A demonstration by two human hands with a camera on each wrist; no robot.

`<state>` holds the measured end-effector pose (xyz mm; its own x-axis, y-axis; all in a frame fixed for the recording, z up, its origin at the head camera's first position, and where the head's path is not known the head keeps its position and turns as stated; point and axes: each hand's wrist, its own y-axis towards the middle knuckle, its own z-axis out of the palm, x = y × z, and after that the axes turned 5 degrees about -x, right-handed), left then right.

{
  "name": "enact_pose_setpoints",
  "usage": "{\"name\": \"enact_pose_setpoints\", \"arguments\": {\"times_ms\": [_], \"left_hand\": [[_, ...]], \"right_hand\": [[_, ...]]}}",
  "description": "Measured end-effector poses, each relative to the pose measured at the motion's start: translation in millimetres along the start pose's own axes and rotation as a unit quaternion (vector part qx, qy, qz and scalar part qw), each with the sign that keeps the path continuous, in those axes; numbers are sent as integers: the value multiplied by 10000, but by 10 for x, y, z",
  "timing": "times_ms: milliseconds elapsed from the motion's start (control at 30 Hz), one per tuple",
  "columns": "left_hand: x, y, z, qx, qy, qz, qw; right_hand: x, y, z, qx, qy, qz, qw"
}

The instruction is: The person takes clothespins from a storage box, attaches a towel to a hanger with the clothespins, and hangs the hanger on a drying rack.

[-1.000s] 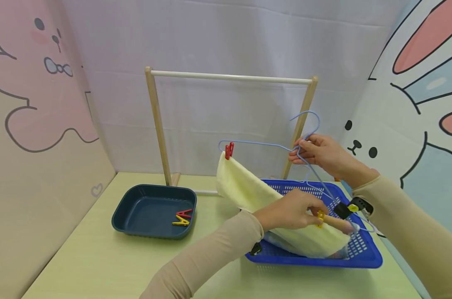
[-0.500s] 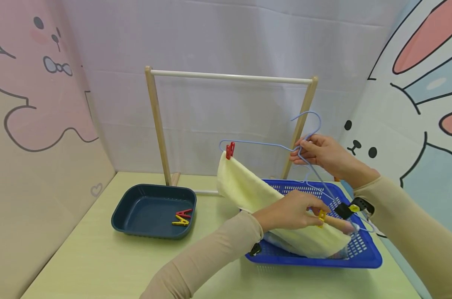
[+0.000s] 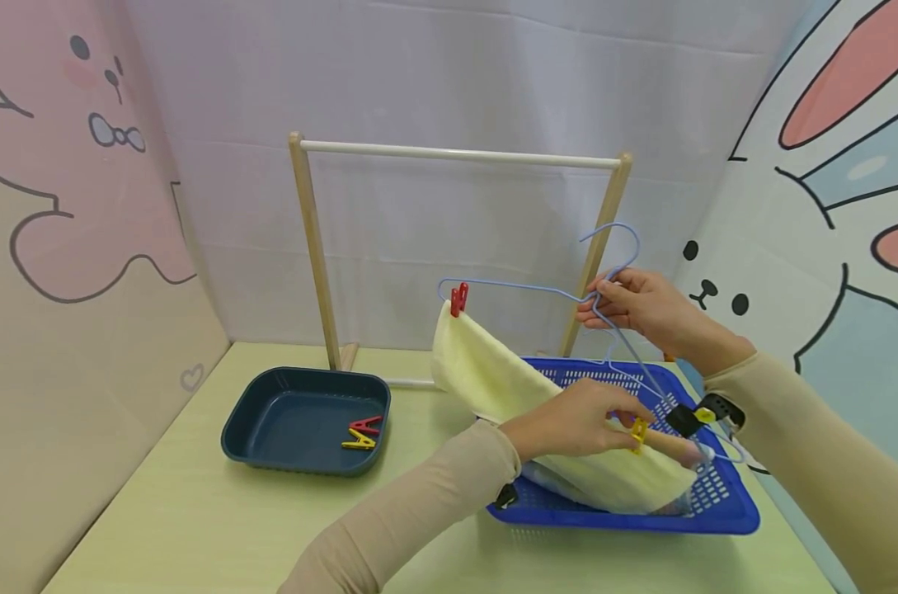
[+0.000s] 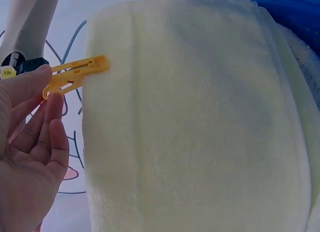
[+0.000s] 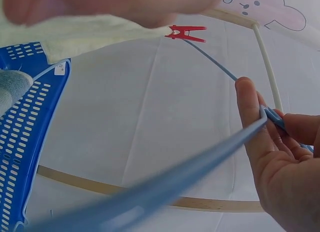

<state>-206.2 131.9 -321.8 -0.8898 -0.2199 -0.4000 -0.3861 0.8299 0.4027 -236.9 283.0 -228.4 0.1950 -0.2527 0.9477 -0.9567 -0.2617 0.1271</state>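
A pale yellow towel point(image 3: 523, 388) hangs from a light blue wire hanger point(image 3: 526, 288), fastened at its upper left corner by a red clothespin point(image 3: 458, 298). My right hand point(image 3: 630, 304) grips the hanger at its neck, below the hook. My left hand point(image 3: 590, 421) pinches a yellow clothespin point(image 3: 637, 433) at the towel's lower right edge, over the blue basket point(image 3: 723, 503). In the left wrist view the yellow clothespin point(image 4: 75, 74) sits at the towel point(image 4: 190, 122) edge between my fingertips. The right wrist view shows the hanger wire point(image 5: 210, 59) and red clothespin point(image 5: 186, 32).
A wooden drying rack with a white rail point(image 3: 456, 153) stands at the back. A dark blue tray point(image 3: 270, 412) on the left holds a red clothespin point(image 3: 367, 423) and a yellow clothespin point(image 3: 359, 441). More cloth lies in the basket under the towel. Printed panels wall both sides.
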Motion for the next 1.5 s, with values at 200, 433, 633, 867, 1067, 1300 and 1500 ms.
{"name": "enact_pose_setpoints", "arguments": {"times_ms": [200,433,633,867,1067,1300,1500], "left_hand": [[17,-26,-26,-113,-152,-46,9998],[89,-54,-90,-436,-227,157,9987],[161,-94,-181,-589,-204,153,9979],[254,-163,-309,-879,-391,122,9953],[334,-223,-428,-1193,-675,-49,9905],[412,-288,-598,-1529,-556,-385,9859],[494,-348,-764,-1761,-348,-698,9813]], "right_hand": [[-20,3,-16,15,-58,-41,10000],[-27,3,-25,5,-173,-34,9998],[-30,0,-22,-29,-332,-42,9994],[-56,-6,-27,-3,-237,-137,9996],[-89,1,-32,-11,-434,-170,9989],[-106,2,-45,-59,-735,-146,9972],[-107,1,-28,-50,-895,-178,9958]]}}
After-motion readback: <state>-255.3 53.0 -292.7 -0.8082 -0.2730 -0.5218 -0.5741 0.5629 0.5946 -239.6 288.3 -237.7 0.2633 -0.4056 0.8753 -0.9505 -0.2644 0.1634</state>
